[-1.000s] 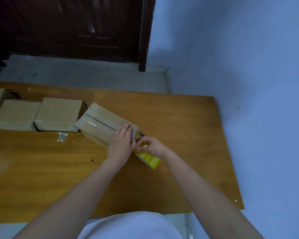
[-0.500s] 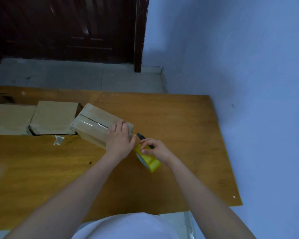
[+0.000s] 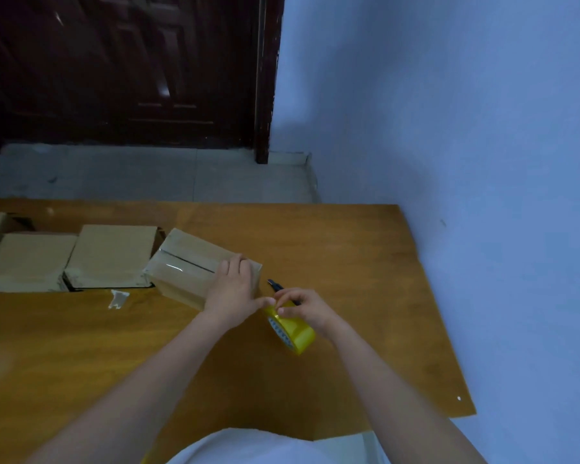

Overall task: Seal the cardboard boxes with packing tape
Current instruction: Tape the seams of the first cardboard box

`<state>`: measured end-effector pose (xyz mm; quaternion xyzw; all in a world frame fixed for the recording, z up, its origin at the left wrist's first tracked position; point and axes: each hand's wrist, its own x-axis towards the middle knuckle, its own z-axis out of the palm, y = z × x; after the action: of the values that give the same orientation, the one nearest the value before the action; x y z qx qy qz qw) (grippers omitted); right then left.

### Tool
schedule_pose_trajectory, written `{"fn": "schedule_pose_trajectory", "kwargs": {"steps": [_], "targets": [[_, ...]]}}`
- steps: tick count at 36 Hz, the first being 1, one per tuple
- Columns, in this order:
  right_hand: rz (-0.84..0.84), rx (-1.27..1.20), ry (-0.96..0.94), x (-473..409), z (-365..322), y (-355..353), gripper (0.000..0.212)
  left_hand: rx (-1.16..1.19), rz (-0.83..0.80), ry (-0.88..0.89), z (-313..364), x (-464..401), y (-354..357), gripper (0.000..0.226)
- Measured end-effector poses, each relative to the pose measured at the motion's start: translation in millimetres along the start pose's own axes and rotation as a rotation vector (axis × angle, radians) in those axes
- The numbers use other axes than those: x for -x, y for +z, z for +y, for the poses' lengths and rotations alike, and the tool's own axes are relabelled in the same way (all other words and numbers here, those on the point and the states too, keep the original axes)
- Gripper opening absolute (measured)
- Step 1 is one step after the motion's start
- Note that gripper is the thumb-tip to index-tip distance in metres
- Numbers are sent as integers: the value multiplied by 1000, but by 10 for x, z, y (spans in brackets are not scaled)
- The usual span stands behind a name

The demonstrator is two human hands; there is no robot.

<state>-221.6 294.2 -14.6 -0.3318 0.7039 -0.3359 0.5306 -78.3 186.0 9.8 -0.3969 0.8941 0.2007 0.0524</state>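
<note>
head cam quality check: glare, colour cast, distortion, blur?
Head view: dim with a blue cast on the wall; a glare streak on the taped box and highlights on the door; the table edges bow from the wide lens; left hand and right hand slightly soft.

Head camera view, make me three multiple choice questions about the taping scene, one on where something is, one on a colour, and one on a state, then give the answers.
1. Where does the left hand rest?
A. On the near end of the angled cardboard box
B. On the door
C. Flat on the bare table

2. What colour is the tape roll?
A. Red
B. Yellow
C. Black

3. How does the right hand stand?
A. Open in the air
B. Flat on the wall
C. Fingers curled on the tape roll

Answers: 1 A, its fingers lie over the box's end by the taped seam. 2 B, the roll shows bright yellow against the wooden table. 3 C, the fingertips pinch at the roll's top edge.
</note>
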Motion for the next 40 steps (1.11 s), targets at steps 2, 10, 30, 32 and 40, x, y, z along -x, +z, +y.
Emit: {"fn": "schedule_pose_trajectory", "kwargs": {"steps": [2, 10, 30, 32, 40], "targets": [[17, -28, 9, -12, -16, -5, 19, -45, -99, 90, -168, 23, -212, 105], [100, -108, 16, 49, -107, -150, 19, -385, -257, 171, -719, -18, -430, 108], [205, 457, -433, 337, -1113, -549, 17, 60, -68, 122, -237, 171, -392, 88], [252, 477, -544, 355, -1160, -516, 12, 418, -9, 206, -118, 190, -497, 103], [364, 489, -741, 461, -1398, -429, 7, 509, 273, 425, 374, 311, -1051, 82]]}}
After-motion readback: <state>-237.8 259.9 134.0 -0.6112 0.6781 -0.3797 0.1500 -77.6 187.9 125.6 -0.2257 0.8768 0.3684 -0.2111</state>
